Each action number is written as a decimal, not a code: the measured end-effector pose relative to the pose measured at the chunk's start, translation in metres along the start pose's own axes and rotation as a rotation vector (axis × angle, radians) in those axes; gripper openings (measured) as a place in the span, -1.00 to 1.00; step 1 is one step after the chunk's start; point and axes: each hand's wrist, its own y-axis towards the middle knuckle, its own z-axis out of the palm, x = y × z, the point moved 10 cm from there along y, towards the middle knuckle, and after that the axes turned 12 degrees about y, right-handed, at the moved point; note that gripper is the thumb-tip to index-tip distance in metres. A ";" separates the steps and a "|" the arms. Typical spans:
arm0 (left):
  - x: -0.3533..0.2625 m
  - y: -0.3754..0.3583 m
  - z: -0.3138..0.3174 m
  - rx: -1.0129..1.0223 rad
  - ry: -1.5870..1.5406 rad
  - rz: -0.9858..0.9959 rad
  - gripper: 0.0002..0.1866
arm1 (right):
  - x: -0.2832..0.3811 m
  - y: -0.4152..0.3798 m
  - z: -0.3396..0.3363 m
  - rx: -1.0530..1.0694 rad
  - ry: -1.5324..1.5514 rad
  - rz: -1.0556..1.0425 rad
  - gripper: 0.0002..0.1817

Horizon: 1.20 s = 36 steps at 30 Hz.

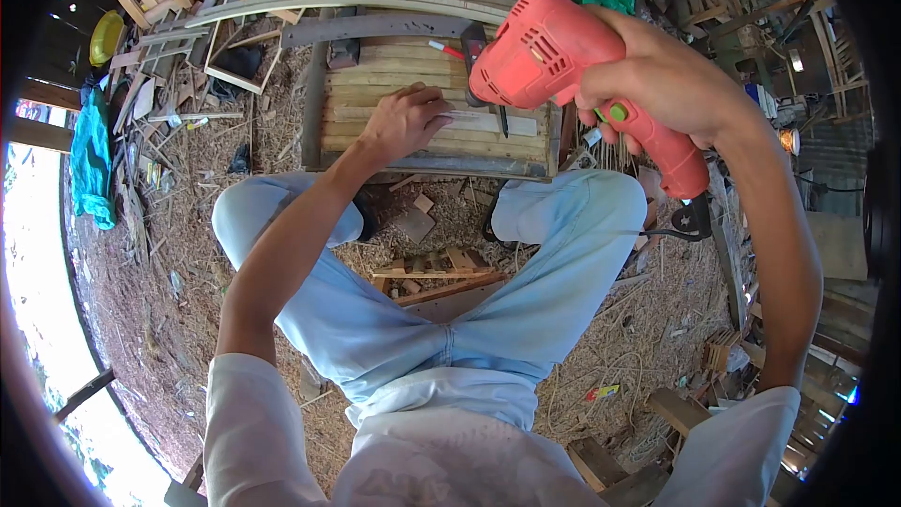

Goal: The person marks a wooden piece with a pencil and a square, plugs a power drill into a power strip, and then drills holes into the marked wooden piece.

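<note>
My right hand (629,84) is wrapped round the handle of a red power drill (544,47), whose front end points down and left over a low slatted wooden bench (375,89). My left hand (408,120) has its fingers bent and pressed together on a thin wooden strip (493,122) lying across the slats. A dark pointed tool (504,120) lies over the strip, right of my left hand. Behind my left fingers is a red and white marker (446,50), beside a dark hammer-like tool (472,56).
Long curved strips (375,2) lie along the bench's far side. Wood scraps and a small wooden frame (246,66) are at the left, with a green cloth (91,160). A black cable (676,233) hangs by the drill. Shavings cover the ground (155,291).
</note>
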 end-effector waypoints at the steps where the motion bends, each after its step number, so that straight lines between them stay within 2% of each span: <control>1: 0.000 0.000 -0.001 0.001 -0.008 -0.008 -0.86 | 0.001 -0.001 0.001 0.008 0.004 0.001 -0.25; 7: 0.001 0.001 0.001 0.068 -0.043 -0.045 -0.85 | -0.001 0.002 0.003 0.025 -0.005 0.015 -0.26; 36: 0.002 0.001 0.004 0.065 -0.017 -0.036 -0.85 | -0.004 0.005 0.005 0.050 -0.018 0.051 -0.20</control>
